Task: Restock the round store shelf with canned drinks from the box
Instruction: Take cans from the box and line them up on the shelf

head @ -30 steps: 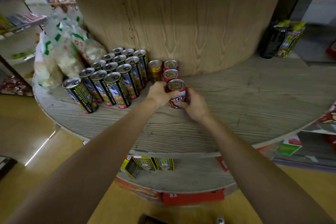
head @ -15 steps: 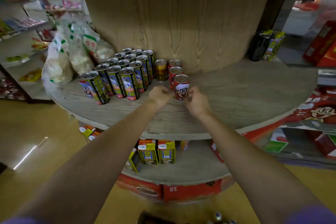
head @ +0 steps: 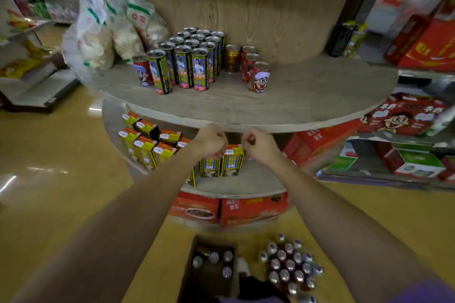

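The round wooden shelf (head: 307,103) carries a row of three red cartoon cans, the front one (head: 258,77) standing upright and free. Left of them are a gold can (head: 231,58) and a block of several tall yellow-black cans (head: 189,61). My left hand (head: 212,141) and my right hand (head: 259,146) hang in front of the shelf's edge, fingers curled, holding nothing. On the floor below, a dark box (head: 209,265) holds a few cans, and a cluster of loose cans (head: 290,264) stands beside it.
White snack bags (head: 108,29) fill the shelf's left side. Yellow drink cartons (head: 147,145) stand on the lower tier, red boxes (head: 248,209) at floor level. Dark bottles (head: 348,38) sit at the right of the shelf. More red boxes (head: 406,115) are stacked to the right.
Both hands let go of the front red can and drew back toward me, below the shelf's edge. The view pulled back and tilted down, bringing the box and floor cans into sight.
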Available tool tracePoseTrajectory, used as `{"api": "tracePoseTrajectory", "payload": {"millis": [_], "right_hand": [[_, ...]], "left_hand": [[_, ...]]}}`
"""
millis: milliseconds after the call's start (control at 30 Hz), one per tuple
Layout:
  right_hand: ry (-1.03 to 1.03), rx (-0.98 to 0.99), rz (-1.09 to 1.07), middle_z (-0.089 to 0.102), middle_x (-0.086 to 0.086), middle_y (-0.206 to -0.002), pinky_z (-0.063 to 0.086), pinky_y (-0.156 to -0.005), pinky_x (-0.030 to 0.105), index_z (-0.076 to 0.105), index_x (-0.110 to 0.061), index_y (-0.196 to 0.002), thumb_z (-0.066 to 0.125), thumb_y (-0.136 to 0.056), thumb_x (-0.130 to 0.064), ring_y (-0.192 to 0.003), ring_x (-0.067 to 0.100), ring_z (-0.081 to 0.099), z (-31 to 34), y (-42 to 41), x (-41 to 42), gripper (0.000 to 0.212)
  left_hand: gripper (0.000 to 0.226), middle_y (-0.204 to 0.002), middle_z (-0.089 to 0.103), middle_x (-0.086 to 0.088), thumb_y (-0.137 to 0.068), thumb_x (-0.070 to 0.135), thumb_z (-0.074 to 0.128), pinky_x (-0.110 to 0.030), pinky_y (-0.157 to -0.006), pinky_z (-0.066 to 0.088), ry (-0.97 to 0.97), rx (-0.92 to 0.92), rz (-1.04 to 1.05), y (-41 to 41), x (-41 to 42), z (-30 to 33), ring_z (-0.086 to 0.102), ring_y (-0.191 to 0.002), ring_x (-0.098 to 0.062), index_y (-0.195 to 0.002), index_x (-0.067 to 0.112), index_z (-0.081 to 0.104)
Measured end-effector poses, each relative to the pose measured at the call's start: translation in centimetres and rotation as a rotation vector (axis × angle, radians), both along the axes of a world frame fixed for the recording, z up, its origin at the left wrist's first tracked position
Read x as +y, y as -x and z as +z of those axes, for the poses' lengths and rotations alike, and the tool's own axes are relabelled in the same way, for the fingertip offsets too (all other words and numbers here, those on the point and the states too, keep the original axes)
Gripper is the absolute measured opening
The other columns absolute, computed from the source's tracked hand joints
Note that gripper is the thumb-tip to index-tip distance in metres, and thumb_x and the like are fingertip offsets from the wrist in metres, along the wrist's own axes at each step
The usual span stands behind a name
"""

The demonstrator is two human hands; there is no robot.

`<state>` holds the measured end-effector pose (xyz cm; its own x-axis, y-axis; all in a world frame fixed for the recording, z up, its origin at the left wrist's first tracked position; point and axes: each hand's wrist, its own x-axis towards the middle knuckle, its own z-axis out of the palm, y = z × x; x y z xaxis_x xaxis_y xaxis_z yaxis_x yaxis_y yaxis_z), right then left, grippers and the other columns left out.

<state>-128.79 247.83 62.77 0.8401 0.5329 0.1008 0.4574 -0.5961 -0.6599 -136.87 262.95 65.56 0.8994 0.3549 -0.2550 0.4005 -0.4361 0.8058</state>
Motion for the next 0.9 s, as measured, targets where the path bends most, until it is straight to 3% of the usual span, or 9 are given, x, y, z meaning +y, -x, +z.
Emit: {"api": "tracePoseTrajectory", "payload": {"millis": [133, 267, 367, 400, 467, 567, 700, 767, 900], "right_hand": [[0.089, 0.074, -0.002, 0.069, 0.013, -0.083, 0.038, -0.066, 0.029, 0.064, -0.01, -0.083, 0.063, -0.086, -0.01, -0.08, 0.025, 0.062, -3.3, 5.0, -0.2, 0.004], [0.159, 0.205, 0.045, 0.058, 0.003, -0.07, 0.041, -0.063, 0.03, 0.053, -0.019, -0.075, 0.06, -0.088, -0.011, -0.069, 0.022, 0.056, -7.5, 8.6, -0.1, 0.017], [0.235, 0.238, 0.076, 0.057, 0.001, -0.075, 0.037, -0.064, 0.029, 0.059, -0.012, -0.084, 0.061, -0.089, -0.015, -0.073, 0.019, 0.054, -10.5, 10.8, 0.4, 0.005], [0.252, 0.247, 0.088, 0.058, 0.001, -0.076, 0.035, -0.063, 0.029, 0.06, -0.011, -0.085, 0.062, -0.088, -0.015, -0.074, 0.019, 0.054, -11.6, 11.4, 0.6, 0.005], [0.266, 0.269, 0.109, 0.058, 0.001, -0.076, 0.032, -0.062, 0.028, 0.059, -0.013, -0.084, 0.062, -0.086, -0.013, -0.073, 0.018, 0.052, -13.8, 12.7, 1.1, 0.004], [0.298, 0.364, 0.127, 0.062, 0.005, -0.083, 0.035, -0.063, 0.03, 0.06, -0.012, -0.09, 0.061, -0.087, -0.011, -0.077, 0.021, 0.055, -17.1, 14.3, 1.7, 0.003], [0.351, 0.503, 0.165, 0.056, -0.001, -0.079, 0.038, -0.06, 0.029, 0.055, -0.014, -0.09, 0.057, -0.094, -0.011, -0.073, 0.018, 0.053, -22.7, 15.1, 2.3, 0.005], [0.401, 0.542, 0.192, 0.056, -0.001, -0.078, 0.039, -0.059, 0.028, 0.055, -0.016, -0.089, 0.056, -0.095, -0.017, -0.071, 0.017, 0.052, -26.2, 15.3, 2.2, 0.006], [0.527, 0.618, 0.266, 0.06, -0.003, -0.089, 0.046, -0.074, 0.036, 0.055, -0.023, -0.093, 0.056, -0.095, -0.022, -0.088, 0.023, 0.058, -34.8, 15.0, 1.9, 0.003]], "left_hand": [[0.026, -0.076, 0.07, -0.023, -0.089, 0.002, 0.044, -0.042, -0.066, 0.06, -0.033, 0.084, -0.034, 4.4, 0.5, -4.6, 0.07, -0.068, -0.036, -0.081, -0.001, 0.069], [0.02, -0.063, 0.065, -0.007, -0.089, 0.006, 0.053, -0.024, -0.055, 0.053, -0.036, 0.162, 0.004, 8.2, 0.9, -9.8, 0.061, -0.055, -0.018, -0.073, 0.009, 0.065], [0.032, -0.055, 0.045, -0.004, -0.085, 0.01, 0.051, -0.023, -0.05, 0.035, -0.05, 0.224, 0.026, 11.0, 0.8, -13.3, 0.048, -0.05, -0.025, -0.054, 0.011, 0.046], [0.029, -0.056, 0.047, -0.006, -0.082, 0.012, 0.052, -0.027, -0.053, 0.037, -0.041, 0.233, 0.045, 11.8, 0.8, -14.7, 0.051, -0.054, -0.03, -0.055, 0.006, 0.051], [0.019, -0.065, 0.059, -0.013, -0.085, 0.01, 0.057, -0.035, -0.06, 0.05, 0.03, 0.248, 0.133, 13.4, 0.6, -17.5, 0.059, -0.062, -0.026, -0.074, -0.003, 0.067], [0.012, -0.081, 0.061, -0.013, -0.089, 0.009, 0.056, -0.036, -0.07, 0.052, 0.154, 0.304, 0.197, 15.2, 0.2, -21.5, 0.064, -0.079, -0.025, -0.093, 0.003, 0.066], [0.022, -0.076, 0.069, -0.019, -0.086, 0.01, 0.05, -0.033, -0.061, 0.052, 0.252, 0.39, 0.376, 16.6, 0.2, -27.7, 0.069, -0.074, -0.031, -0.066, 0.014, 0.058], [0.023, -0.075, 0.071, -0.017, -0.086, 0.015, 0.049, -0.04, -0.065, 0.058, 0.311, 0.424, 0.499, 17.4, 0.1, -30.9, 0.07, -0.072, -0.031, -0.065, 0.016, 0.058], [0.016, -0.079, 0.072, -0.013, -0.073, 0.03, 0.05, -0.048, -0.072, 0.06, 0.393, 0.5, 0.649, 18.8, -0.8, -39.4, 0.07, -0.077, -0.031, -0.07, 0.018, 0.061]]}}
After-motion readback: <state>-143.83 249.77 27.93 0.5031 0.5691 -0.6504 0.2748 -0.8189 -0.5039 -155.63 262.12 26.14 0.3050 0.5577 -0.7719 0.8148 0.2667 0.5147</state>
